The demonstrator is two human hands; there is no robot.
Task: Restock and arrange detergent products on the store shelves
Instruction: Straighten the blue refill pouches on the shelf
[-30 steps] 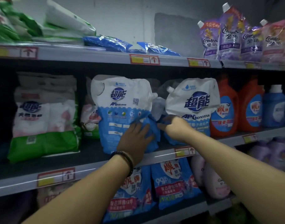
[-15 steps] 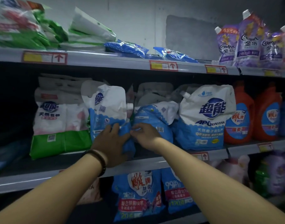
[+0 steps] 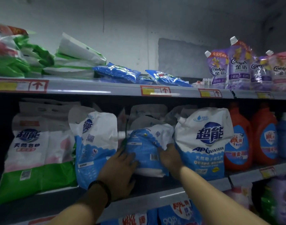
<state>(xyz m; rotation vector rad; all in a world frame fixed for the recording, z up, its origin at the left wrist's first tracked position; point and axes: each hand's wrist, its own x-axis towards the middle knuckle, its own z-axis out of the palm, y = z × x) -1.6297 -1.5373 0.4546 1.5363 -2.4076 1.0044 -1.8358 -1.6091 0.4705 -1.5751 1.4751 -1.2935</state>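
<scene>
Pressed left hand (image 3: 118, 172) flat, fingers spread, against the slumped blue-and-white detergent pouch (image 3: 143, 148) on the middle shelf (image 3: 147, 198), wedged between left pouch (image 3: 93, 143) and right pouch (image 3: 204, 143). Laid right hand (image 3: 169, 158) on its right side; fingertips partly hidden there, so could not tell the grip.

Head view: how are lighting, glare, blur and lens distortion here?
Head view is dim, with deep shadow under the top shelf and at far left; in the head view thin glare streaks lie on the shelf edges, which bow from the wide lens; the head view renders the left hand dark and soft, orange bottles' print smeared, the right pouch's logo legible.
</scene>
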